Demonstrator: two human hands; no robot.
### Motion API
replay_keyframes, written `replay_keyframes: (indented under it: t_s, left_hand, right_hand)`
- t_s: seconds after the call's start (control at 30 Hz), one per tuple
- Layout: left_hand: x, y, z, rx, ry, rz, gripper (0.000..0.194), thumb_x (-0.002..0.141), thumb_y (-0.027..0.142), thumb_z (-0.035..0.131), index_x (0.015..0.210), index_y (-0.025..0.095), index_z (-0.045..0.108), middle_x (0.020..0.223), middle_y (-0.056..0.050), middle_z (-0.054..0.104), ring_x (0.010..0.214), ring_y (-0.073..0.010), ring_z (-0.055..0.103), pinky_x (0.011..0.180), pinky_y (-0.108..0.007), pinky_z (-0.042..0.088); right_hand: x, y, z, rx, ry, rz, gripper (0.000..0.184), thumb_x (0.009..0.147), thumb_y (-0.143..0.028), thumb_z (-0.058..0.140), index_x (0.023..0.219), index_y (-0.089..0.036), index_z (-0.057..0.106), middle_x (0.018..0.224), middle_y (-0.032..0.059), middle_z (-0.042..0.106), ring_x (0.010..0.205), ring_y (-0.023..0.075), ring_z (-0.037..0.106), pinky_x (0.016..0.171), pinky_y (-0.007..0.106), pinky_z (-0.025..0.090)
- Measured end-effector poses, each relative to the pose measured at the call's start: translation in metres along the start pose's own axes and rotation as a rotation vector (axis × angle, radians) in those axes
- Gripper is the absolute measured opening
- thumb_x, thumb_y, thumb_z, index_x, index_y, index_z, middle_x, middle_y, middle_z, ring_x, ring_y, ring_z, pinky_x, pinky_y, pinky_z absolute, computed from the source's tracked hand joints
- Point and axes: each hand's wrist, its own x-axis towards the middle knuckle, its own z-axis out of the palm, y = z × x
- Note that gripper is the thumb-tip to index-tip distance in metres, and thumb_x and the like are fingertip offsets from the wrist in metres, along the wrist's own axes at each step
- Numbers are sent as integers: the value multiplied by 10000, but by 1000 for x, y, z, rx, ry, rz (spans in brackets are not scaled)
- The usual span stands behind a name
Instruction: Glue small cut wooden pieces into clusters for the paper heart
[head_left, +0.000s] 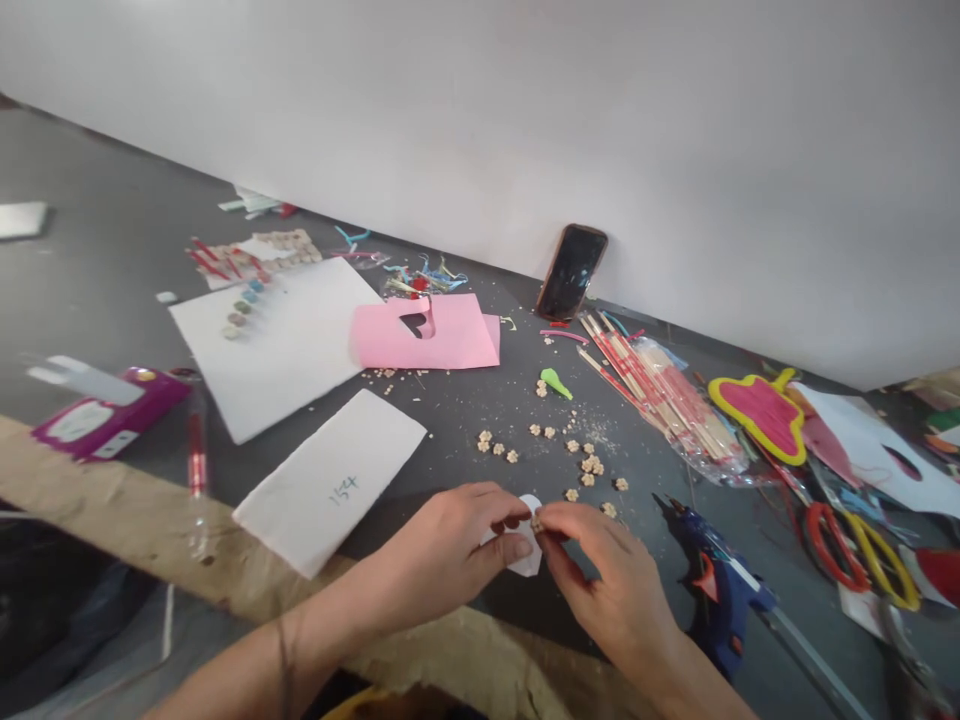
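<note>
My left hand (pixel 454 545) holds a small white paper piece (pixel 529 562) between thumb and fingers, near the table's front edge. With thumb and forefinger, my right hand (pixel 611 565) pinches a small tan flower-shaped piece (pixel 536 522) at the paper's right side. Whether the two touch I cannot tell. Several similar tan flower pieces (pixel 588 466) lie scattered on the dark table just beyond my hands. A blue glue gun (pixel 724 590) rests to the right of my right hand. Left of my left hand lies a white slab (pixel 337 480) with handwritten marks.
A phone (pixel 572 272) leans against the wall (pixel 480 120). Pink paper (pixel 457 335) with a cutout lies by a large white sheet (pixel 300 330). Wrapped sticks (pixel 675 400), red-handled scissors (pixel 832 545) and a yellow-edged pink shape (pixel 765 415) are at right. A purple gadget (pixel 112 415) sits left.
</note>
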Motion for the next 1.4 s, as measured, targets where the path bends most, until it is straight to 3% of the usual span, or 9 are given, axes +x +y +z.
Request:
replay_keyframes:
  t_s: [0.23,0.43,0.53,0.63,0.7,0.87,1.03,1.27,1.4]
  left_hand:
    - [-1,-1,0,-85,-31,-109,155,886,246,495,864,202,642,812,27,660,729,-119,602,619,-202,403]
    - [0,-3,4,-31,-30,-66,170,895,221,486,872,209,655,809,29,669,742,-116,616,638,-197,413]
    - [-1,-8,-1,162,45,-33,201,922,238,467,874,207,660,815,8,672,768,-150,614,709,-255,422]
    - [-5,-14,-9,389,125,-61,223,932,197,436,919,190,659,879,-37,678,845,-204,606,778,-339,411]
    - [-9,-16,-9,470,102,-39,212,925,169,443,958,191,652,935,-49,673,895,-223,590,798,-370,399]
    - [-19,-20,12,524,-42,152,144,887,171,533,992,221,618,1016,-15,659,964,-217,551,833,-386,360]
    - [-21,-33,32,626,-55,290,185,885,268,571,1060,205,579,1155,-28,623,1026,-213,514,885,-419,312]
    - [-21,-41,37,692,-25,303,150,913,313,541,1009,204,579,1080,-22,639,1025,-207,519,922,-449,287]
    - [-22,-41,40,682,-1,295,148,939,287,491,1036,209,571,1144,-23,635,1043,-208,511,937,-475,265]
  right_hand:
    - [1,-3,6,45,-52,-3,257,877,-157,543,1125,-222,529,933,52,697,827,159,675,731,269,554]
    - [1,0,1,-33,-82,-76,164,915,-187,503,1017,-229,625,921,47,689,822,152,658,739,254,543]
    - [7,17,-23,-262,39,-60,143,905,-227,522,942,-217,659,873,56,685,805,175,651,748,289,532]
    - [15,33,-50,-428,271,132,137,879,-281,570,954,-199,650,897,61,689,780,175,655,764,294,521]
    - [18,38,-54,-422,281,187,140,872,-284,582,971,-203,639,900,47,691,739,158,656,744,276,520]
    - [17,31,-15,-304,-22,7,129,898,-219,527,961,-191,635,891,56,698,838,179,650,787,302,504]
    - [19,25,15,-309,-182,-29,120,886,-198,540,923,-224,651,859,15,715,820,179,628,770,316,471]
    - [37,41,7,-458,-134,54,250,884,-172,520,1108,-156,629,967,106,702,900,267,591,772,408,408]
    - [54,34,18,-439,-161,29,217,876,-252,568,1072,-196,642,1018,76,686,965,250,562,818,391,411]
